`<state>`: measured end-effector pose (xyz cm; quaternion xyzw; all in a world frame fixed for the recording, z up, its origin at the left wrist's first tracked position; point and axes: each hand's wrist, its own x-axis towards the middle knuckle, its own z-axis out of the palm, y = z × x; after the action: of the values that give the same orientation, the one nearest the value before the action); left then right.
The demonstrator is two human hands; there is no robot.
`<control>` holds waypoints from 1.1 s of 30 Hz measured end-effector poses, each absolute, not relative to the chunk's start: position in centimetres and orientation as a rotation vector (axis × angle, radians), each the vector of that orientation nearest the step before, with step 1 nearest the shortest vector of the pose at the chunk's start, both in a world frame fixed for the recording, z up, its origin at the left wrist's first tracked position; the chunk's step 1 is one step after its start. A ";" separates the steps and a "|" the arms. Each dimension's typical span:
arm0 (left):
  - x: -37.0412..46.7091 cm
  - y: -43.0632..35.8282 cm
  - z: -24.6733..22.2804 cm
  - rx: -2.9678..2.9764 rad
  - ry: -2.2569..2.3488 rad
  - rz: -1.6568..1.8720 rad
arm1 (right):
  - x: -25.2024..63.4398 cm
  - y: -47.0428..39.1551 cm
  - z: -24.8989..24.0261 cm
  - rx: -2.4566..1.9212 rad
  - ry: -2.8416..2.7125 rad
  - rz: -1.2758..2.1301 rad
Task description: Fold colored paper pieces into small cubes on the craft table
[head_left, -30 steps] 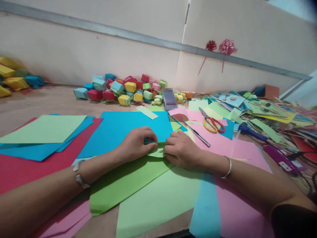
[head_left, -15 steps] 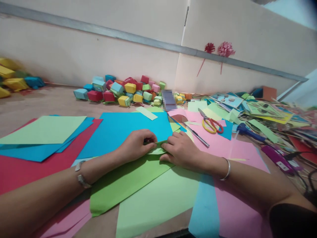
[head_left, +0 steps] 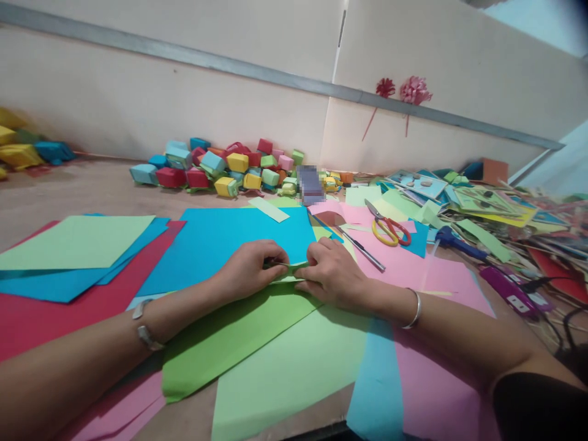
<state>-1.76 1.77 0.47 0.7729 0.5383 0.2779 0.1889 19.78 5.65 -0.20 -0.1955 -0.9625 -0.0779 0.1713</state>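
A small light green paper strip (head_left: 287,278) is pinched at its left end by my left hand (head_left: 252,267). My right hand (head_left: 333,272) grips the right end of that strip, fingers closed around it. Both hands are close together above a folded bright green paper (head_left: 229,343), which lies over a pale green sheet (head_left: 285,367). Behind the hands a blue sheet (head_left: 220,239) lies flat, with a pale green strip (head_left: 269,209) on its far edge. Scissors with yellow and red handles (head_left: 390,231) and a pen (head_left: 364,249) rest on pink paper (head_left: 441,275) to the right.
Small coloured paper boxes (head_left: 214,162) are heaped by the wall. Stacked sheets (head_left: 78,242) lie at the left. At the right are a blue glue gun (head_left: 459,242), a purple power strip (head_left: 509,291) with cables, and piled cards (head_left: 487,202). A phone (head_left: 311,185) stands behind.
The view has shifted slightly. My right hand's fingers have drawn up and bent more on the strip; my left hand keeps its pinch.
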 end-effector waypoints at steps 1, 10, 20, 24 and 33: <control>-1.7 1.7 0.5 2.174 1.512 0.783 | 19.8 5.7 -0.2 -0.574 -2.735 -0.218; -1.6 1.6 0.6 2.173 1.497 0.793 | 19.8 5.5 0.1 -0.499 -2.724 -0.296; -0.3 0.4 2.4 1.243 1.641 1.562 | 19.8 6.8 -0.2 -0.601 -2.229 -0.076; 1.9 -1.2 2.3 1.028 1.188 1.273 | 19.3 5.4 0.1 -0.545 -2.272 -0.205; 2.4 -2.0 2.7 0.888 1.159 1.235 | 19.0 2.6 0.5 -0.442 -2.333 -0.006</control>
<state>2.38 -1.96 2.67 0.3793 0.4951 0.5275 0.5768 19.03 2.63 0.50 -0.1725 -0.9111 -0.0023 0.3742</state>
